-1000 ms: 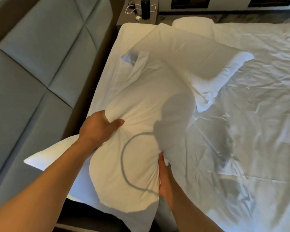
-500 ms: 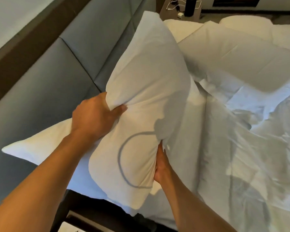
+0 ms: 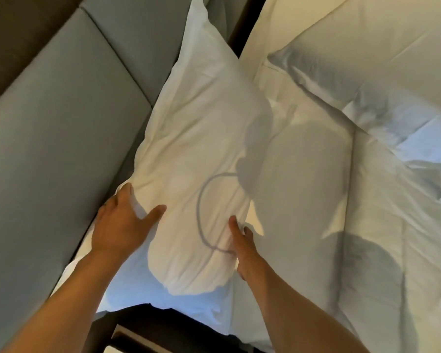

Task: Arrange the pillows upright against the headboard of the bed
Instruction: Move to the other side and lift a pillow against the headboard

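A white pillow (image 3: pixel 201 138) stands tilted with its back against the grey padded headboard (image 3: pixel 61 123). My left hand (image 3: pixel 122 225) presses its lower left edge with the fingers spread and the thumb out. My right hand (image 3: pixel 242 245) holds the pillow's lower right edge, thumb on the front and fingers tucked behind it. Another white pillow (image 3: pixel 143 294) lies beneath it at the near end of the bed. A further pillow (image 3: pixel 367 47) lies flat at the top right.
The rumpled white sheet (image 3: pixel 379 250) covers the bed to the right. A dark gap (image 3: pixel 242 34) runs between the headboard and the mattress at the top. Dark furniture (image 3: pixel 138 332) sits below the bed's near edge.
The pillow went from lying on the bed to raised, then set against the headboard. My left hand loosened from a grip to a flat press. The view moved closer.
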